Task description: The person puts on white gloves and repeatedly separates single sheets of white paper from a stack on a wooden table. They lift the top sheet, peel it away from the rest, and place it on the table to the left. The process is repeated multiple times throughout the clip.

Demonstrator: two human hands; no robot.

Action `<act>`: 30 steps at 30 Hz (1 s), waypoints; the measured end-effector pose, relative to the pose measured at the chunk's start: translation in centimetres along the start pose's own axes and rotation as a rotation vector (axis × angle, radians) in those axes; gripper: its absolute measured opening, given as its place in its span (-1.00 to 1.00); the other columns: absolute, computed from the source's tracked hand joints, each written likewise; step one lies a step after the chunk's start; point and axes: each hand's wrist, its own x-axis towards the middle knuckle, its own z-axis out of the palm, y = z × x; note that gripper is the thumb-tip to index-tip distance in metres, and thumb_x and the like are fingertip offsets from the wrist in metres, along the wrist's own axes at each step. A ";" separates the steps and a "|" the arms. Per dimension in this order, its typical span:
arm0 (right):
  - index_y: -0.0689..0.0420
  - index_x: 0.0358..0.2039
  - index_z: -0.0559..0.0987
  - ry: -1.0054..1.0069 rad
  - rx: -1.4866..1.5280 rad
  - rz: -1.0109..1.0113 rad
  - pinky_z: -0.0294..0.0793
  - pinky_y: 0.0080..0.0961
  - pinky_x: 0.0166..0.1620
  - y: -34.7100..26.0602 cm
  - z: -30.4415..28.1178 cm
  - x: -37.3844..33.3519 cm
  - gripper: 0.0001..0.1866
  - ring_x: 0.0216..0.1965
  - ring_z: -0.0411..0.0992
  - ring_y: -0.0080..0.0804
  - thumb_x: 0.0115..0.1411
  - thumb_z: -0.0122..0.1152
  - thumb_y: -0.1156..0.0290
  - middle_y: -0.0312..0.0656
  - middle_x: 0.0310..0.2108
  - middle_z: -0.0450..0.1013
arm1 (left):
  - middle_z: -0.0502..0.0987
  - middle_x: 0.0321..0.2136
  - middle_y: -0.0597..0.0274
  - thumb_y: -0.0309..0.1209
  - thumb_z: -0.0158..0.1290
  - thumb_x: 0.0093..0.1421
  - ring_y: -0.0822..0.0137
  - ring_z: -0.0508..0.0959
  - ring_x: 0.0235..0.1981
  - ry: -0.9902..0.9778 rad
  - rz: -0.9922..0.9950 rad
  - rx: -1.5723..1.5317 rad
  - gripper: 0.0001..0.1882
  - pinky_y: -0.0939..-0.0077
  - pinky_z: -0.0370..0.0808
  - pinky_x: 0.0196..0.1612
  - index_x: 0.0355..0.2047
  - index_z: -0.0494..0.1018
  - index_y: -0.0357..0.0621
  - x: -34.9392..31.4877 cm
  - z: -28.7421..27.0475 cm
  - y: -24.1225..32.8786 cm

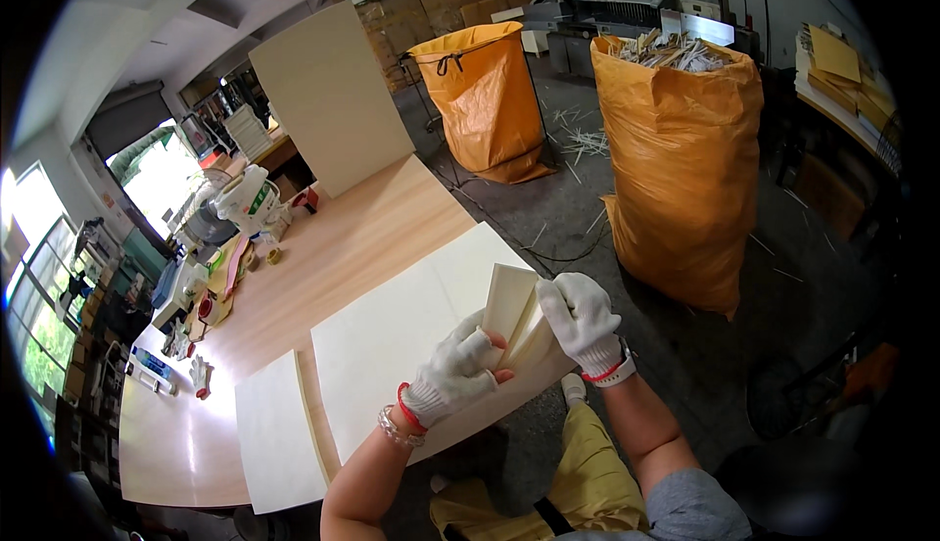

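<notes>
My left hand (452, 373) and my right hand (582, 318), both in white knit gloves, grip a cream-coloured stack of paper sheets (516, 318) at the right end of a large cream paper pile (397, 335). The lifted sheets are bent upward and fanned between the two hands. My left hand holds their lower edge, and my right hand pinches their upper right corner. The pile lies on a long wooden table (343, 247). A smaller cream paper stack (276, 433) sits to the left of it near the table's front edge.
Two tall orange sacks stand on the grey floor: one (685, 169) full of paper trimmings close on the right, another (485, 100) further back. A large cream board (331, 95) leans upright at the table's far end. Bottles and clutter (220, 237) crowd the left side.
</notes>
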 end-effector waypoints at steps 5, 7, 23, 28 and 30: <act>0.21 0.11 0.50 -0.021 0.149 -0.028 0.58 -0.35 -0.29 0.7 0.1 -0.5 -0.48 -0.27 0.47 -0.20 0.09 0.30 0.59 -0.13 -0.25 0.39 | 0.49 0.03 0.00 -0.60 0.18 0.04 -0.01 0.56 -0.06 0.035 0.103 0.122 -0.48 0.26 0.53 -0.03 0.06 0.45 -0.15 0.1 -0.2 0.6; 0.21 0.11 0.50 0.002 0.053 -0.022 0.59 -0.35 -0.27 0.3 -0.1 -0.1 -0.49 -0.26 0.47 -0.20 0.09 0.30 0.59 -0.14 -0.24 0.39 | 0.47 0.06 -0.03 -0.63 0.14 0.04 0.00 0.56 -0.04 -0.029 0.078 0.153 -0.47 0.27 0.51 0.00 0.08 0.44 -0.15 -0.1 -0.2 -0.3; 0.26 0.08 0.52 -0.028 0.179 -0.006 0.54 -0.32 -0.32 0.5 0.1 -0.3 -0.52 -0.34 0.44 -0.20 0.08 0.24 0.65 -0.12 -0.29 0.36 | 0.48 0.06 -0.07 -0.56 0.23 0.10 0.06 0.55 -0.02 -0.044 0.023 0.167 -0.55 0.31 0.49 0.04 0.04 0.49 -0.16 -0.2 -0.3 0.0; 0.24 0.00 0.52 -0.012 0.131 0.031 0.40 -0.35 -0.46 -0.2 -0.2 1.3 -0.64 -0.48 0.34 -0.28 0.14 0.21 0.61 -0.18 -0.44 0.28 | 0.47 0.05 -0.06 -0.59 0.29 0.04 0.06 0.55 -0.05 0.010 0.045 0.087 -0.58 0.31 0.49 0.02 -0.06 0.50 -0.16 0.3 -0.3 1.8; 0.25 -0.03 0.51 0.025 0.161 0.036 0.34 -0.34 -0.49 -0.1 -0.3 1.6 -0.66 -0.51 0.30 -0.30 0.15 0.20 0.60 -0.19 -0.49 0.24 | 0.44 0.10 -0.08 -0.60 0.31 0.01 0.05 0.54 0.00 -0.005 0.037 -0.006 -0.58 0.30 0.48 0.05 -0.09 0.49 -0.17 0.5 -0.2 1.4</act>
